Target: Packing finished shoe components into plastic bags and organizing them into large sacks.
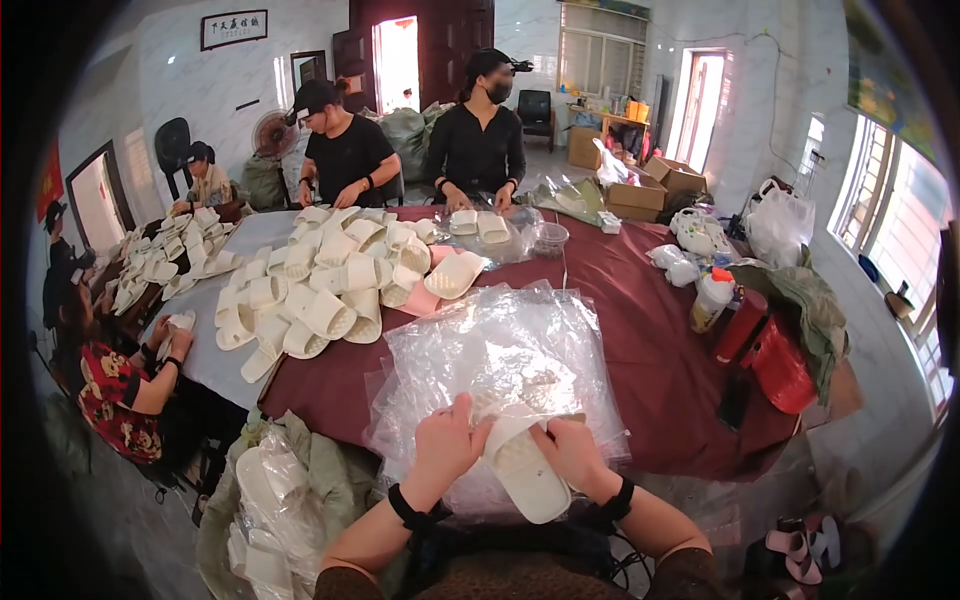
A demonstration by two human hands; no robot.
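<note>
At the 6 o'clock edge of the counter [640,330], which carries a dark red cloth, both hands work above a spread stack of clear plastic bags [520,350]. The stack lies directly ahead of the hands, toward 12 o'clock, and its near edge passes under them.

A large heap of white slippers [330,275] sits at 10 to 11 o'clock from the hands, well apart from them, beyond the bags.

The item in hand is a single white slipper [525,470]. Its long axis runs from about 11 o'clock to 5 o'clock, with the far end at the bag stack and the near end pointing back toward the person.

The left hand [447,440] is closed on the slipper's left edge near its far end. The right hand [572,452] is closed on the right edge at about the same level. The two hands stand apart, one on each side of the slipper, and neither is clearly nearer to the bags. Whether a bag already covers the slipper's far end cannot be told.

Other persons sit at 9, 11 and 12 o'clock, handling slippers of their own.
</note>
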